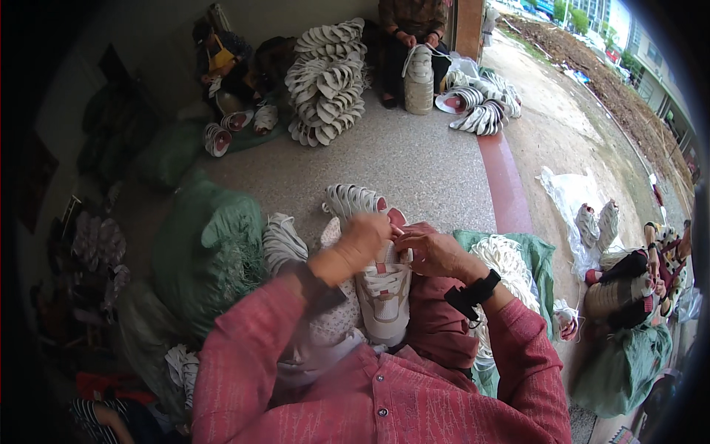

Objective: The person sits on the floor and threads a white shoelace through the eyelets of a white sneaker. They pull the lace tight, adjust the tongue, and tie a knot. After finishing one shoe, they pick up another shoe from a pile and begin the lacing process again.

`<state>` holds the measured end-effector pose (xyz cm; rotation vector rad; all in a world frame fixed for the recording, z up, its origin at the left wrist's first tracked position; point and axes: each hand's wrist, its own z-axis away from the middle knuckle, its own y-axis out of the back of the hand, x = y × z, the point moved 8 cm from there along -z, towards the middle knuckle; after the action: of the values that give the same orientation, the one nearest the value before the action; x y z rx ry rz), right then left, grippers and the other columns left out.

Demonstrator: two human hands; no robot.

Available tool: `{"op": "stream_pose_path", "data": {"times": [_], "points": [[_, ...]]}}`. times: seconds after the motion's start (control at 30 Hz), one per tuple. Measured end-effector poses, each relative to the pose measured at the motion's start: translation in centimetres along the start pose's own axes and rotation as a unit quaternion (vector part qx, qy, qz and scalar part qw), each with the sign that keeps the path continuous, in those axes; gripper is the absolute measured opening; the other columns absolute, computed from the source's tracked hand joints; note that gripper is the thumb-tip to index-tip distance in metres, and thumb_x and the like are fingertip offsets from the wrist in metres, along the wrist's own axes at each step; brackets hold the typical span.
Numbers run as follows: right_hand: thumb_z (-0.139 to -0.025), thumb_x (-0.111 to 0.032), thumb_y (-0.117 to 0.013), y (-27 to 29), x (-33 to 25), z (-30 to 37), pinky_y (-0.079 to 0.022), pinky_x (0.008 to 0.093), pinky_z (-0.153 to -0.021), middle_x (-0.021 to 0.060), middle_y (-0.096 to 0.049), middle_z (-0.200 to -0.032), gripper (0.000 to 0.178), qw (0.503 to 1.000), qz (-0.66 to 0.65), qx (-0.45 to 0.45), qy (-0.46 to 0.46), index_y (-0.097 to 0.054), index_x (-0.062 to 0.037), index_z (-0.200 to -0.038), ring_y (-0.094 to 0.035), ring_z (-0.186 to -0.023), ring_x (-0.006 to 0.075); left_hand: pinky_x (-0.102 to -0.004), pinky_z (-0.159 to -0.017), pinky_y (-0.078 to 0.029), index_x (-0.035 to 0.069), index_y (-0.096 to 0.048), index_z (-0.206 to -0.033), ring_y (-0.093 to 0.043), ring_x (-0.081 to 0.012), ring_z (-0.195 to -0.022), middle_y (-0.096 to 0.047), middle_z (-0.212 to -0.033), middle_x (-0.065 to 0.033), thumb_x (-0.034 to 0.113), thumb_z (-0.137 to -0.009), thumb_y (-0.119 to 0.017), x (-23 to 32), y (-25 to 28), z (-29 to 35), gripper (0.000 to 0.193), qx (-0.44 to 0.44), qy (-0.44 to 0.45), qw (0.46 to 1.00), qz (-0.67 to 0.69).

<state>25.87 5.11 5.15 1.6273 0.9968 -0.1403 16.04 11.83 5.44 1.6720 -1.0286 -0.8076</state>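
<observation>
A white and beige sneaker (386,302) lies between my thighs, its toe toward me and white lacing across its front. Over its upper end, my left hand (364,243) is closed in a pinch, slightly blurred. Close beside it, my right hand (436,255) is also closed, thumb and fingers together. A white shoelace (397,231) shows between the fingertips of both hands; the rest of it is partly hidden. Just beyond my hands sits a row of nested white shoe uppers (355,198) with pinkish-red linings.
White laces (509,263) lie heaped on a green sack at my right. A bulging green sack (211,237) and more uppers (282,240) are at my left. Ahead stands a tall stack of uppers (325,81). A seated person (414,29) handles laces on a shoe; others work at both sides.
</observation>
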Motion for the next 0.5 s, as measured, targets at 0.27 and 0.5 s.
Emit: {"op": "stream_pose_path", "data": {"times": [0.27, 0.5], "points": [[-0.069, -0.003, -0.072, -0.4, 1.2, -1.0, -0.055, 0.0361, -0.079, 0.0087, -0.07, -0.098, 0.025, 0.996, -0.062, -0.047, 0.041, -0.071, -0.0077, -0.094, -0.068, -0.088, 0.0269, -0.0363, -0.071, -0.051, 0.005, -0.072, -0.085, -0.065, -0.0256, -0.077, -0.063, -0.083, -0.0099, 0.01, -0.078, -0.07, -3.7, 5.5, 0.8, 0.009, 0.015, -0.004, 0.954, 0.298], [-0.072, -0.002, -0.076, -0.7, 2.3, -1.1, -0.054, 0.0315, -0.075, 0.0058, -0.069, -0.094, 0.017, 0.988, -0.131, -0.07, 0.04, -0.071, -0.0065, -0.086, -0.067, -0.083, 0.0211, -0.0346, -0.08, -0.053, 0.003, -0.074, -0.087, -0.068, -0.0175, -0.085, -0.068, -0.084, -0.0059, 0.01, -0.076, -0.071, 0.9, -5.0, 1.4, 0.013, -0.25, 0.145, 0.81, 0.51]]}}
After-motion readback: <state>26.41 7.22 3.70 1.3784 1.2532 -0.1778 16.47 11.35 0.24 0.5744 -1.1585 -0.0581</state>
